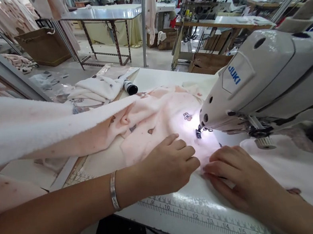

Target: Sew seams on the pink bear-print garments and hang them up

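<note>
Both hands lie on the pale pink fleece cloth [157,119] in front of the needle, their fingertips nearly meeting. Coming in from nine o'clock, the left hand [168,165] has its fingers curled under, with knuckles up and tips on the cloth; I cannot tell whether it pinches a fold or only presses down. Entering from five o'clock, the right hand [237,179] lies flat and spread out, palm down and fingers close together, holding the cloth to the white table [173,211] and gripping nothing. A silver bracelet [114,191] circles the left wrist. The cloth, printed with small animal figures, is spread under the lamp glare at the middle of the table and trails off to nine o'clock over the left forearm. The presser foot [199,131] stands just beyond the fingertips at twelve o'clock, under the head of the white Juki sewing machine [270,76], which fills the three o'clock side. A printed ruler strip [198,216] runs along the near table edge at six o'clock. Farther out at eleven o'clock rests a folded stack of white cloth [97,89] with a small black-ended roll [130,86] beside it. Well beyond, at twelve o'clock, stands a metal table [102,13], and at ten o'clock a brown box [44,46].
</note>
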Available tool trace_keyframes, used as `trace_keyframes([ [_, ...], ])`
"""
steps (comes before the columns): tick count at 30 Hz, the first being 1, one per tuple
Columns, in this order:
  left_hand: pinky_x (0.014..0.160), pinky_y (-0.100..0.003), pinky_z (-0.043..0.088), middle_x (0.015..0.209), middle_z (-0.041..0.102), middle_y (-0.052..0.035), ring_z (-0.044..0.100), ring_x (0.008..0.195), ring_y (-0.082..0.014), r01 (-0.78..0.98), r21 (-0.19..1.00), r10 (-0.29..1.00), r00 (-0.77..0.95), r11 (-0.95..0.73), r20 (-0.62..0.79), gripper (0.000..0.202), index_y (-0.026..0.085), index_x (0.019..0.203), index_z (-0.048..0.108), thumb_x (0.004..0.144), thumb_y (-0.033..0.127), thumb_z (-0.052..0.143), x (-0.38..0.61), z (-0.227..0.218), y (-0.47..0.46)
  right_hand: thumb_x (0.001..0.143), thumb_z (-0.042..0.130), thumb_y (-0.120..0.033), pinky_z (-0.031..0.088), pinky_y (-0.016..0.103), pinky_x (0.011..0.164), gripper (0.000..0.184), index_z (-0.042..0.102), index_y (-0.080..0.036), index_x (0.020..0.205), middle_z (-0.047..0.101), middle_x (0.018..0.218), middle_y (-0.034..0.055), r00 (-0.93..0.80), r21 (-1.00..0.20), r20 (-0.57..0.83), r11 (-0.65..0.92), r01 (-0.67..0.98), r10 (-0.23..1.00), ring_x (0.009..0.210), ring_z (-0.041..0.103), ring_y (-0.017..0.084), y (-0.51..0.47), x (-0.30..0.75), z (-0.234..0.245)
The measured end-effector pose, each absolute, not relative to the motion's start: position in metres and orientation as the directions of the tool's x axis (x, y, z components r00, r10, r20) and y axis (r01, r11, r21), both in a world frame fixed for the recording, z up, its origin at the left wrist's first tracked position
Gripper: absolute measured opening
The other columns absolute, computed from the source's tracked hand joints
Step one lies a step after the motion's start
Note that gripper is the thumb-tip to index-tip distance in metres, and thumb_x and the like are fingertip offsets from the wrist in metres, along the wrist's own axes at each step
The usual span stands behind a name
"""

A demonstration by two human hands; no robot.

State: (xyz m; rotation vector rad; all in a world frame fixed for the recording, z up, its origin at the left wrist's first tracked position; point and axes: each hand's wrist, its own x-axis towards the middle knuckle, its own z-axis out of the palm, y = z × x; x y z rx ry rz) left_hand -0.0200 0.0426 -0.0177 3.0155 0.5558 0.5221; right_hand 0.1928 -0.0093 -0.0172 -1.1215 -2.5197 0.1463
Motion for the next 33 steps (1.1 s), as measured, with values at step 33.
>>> trace_keyframes([
  [33, 0.094, -0.048, 0.034, 0.117, 0.058, -0.0108, 0.053, 0.107, -0.0261, 0.54, 0.325, 0.611, 0.771, -0.776, 0.178, 0.023, 0.015, 0.104, 0.053, 0.087, 0.029, 0.047, 0.006, -0.023, 0.068, 0.091, 0.049, -0.023, 0.036, 0.028, 0.067, 0.018, 0.063, -0.02, 0.08, 0.051, 0.071, 0.0019, -0.566, -0.131, 0.298, 0.621, 0.773, 0.768, 0.072, 0.047, 0.015, 0.01, 0.199, -0.028],
])
